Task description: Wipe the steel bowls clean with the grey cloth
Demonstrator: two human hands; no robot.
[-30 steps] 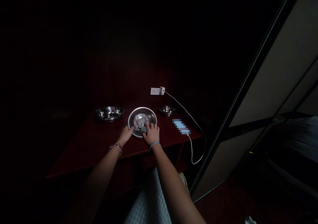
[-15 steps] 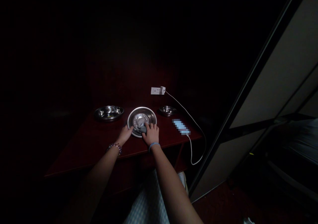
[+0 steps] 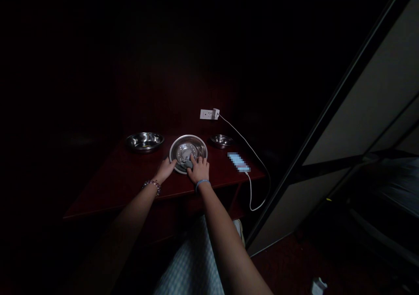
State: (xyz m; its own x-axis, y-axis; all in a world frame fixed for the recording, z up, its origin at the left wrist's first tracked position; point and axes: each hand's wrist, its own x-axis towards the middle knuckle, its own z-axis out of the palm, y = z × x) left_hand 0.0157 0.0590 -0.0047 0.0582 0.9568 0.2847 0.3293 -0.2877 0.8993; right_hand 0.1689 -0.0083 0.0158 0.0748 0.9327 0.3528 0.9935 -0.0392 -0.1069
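Note:
A round steel plate (image 3: 193, 143) lies on a dark red table (image 3: 131, 181). My left hand (image 3: 166, 169) grips the plate's near left rim. My right hand (image 3: 198, 169) presses a small grey cloth (image 3: 187, 164) onto the plate's near inside, fingers bent over it. A beaded bracelet is on my left wrist and a blue band on my right.
A steel bowl (image 3: 144, 141) stands to the left of the plate and a smaller steel bowl (image 3: 221, 141) to its right. A blurred phone (image 3: 238, 162) lies at the table's right, its white cable (image 3: 252, 151) running to a wall socket (image 3: 208, 114). A dark-framed sliding panel (image 3: 343, 111) stands on the right.
The view has tilted slightly, so everything sits a little higher in the frame. My right hand has shifted the cloth a bit inside the plate; my left hand stays on the rim.

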